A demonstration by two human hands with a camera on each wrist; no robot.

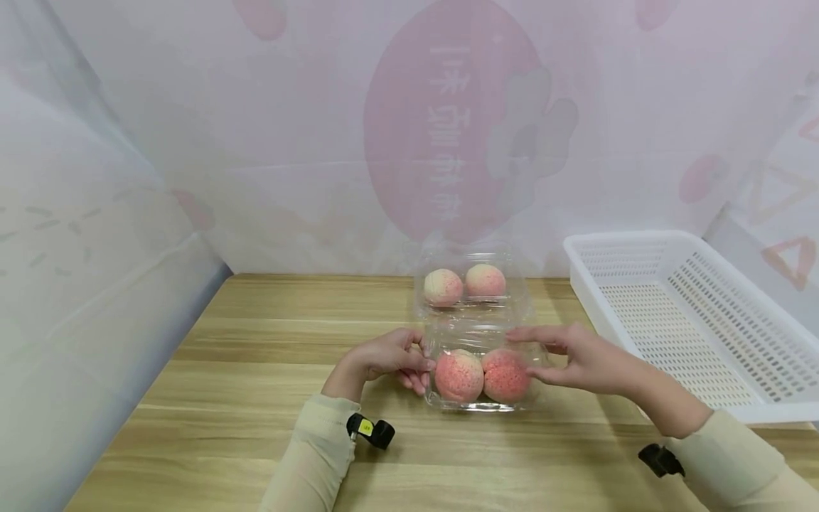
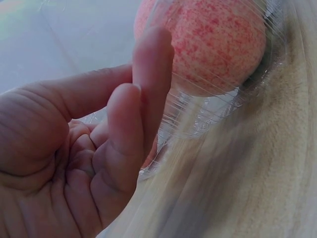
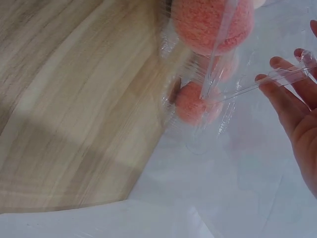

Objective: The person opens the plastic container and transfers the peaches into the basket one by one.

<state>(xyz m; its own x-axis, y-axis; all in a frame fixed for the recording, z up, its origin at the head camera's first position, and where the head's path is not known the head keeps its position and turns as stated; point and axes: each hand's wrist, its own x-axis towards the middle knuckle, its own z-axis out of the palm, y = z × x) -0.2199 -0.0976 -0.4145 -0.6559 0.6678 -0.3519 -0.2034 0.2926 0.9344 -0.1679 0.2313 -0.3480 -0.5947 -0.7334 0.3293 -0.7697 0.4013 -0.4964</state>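
Two pink-and-cream peaches (image 1: 459, 376) sit side by side in a clear plastic box (image 1: 486, 407) near the middle of the wooden table. My left hand (image 1: 399, 359) pinches the box's left side between thumb and fingers, close beside the left peach. At the opposite side, my right hand (image 1: 576, 359) has its fingers extended and thumb apart, reaching over the right edge. In the right wrist view, the fingertips (image 3: 262, 82) touch a thin clear plastic edge that stands out from the box.
Behind, against the printed curtain (image 1: 288, 213), stands another clear box (image 1: 470, 313) with two paler peaches (image 1: 485, 280). A white perforated basket (image 1: 595, 291) occupies the table's right side, close to my right forearm.
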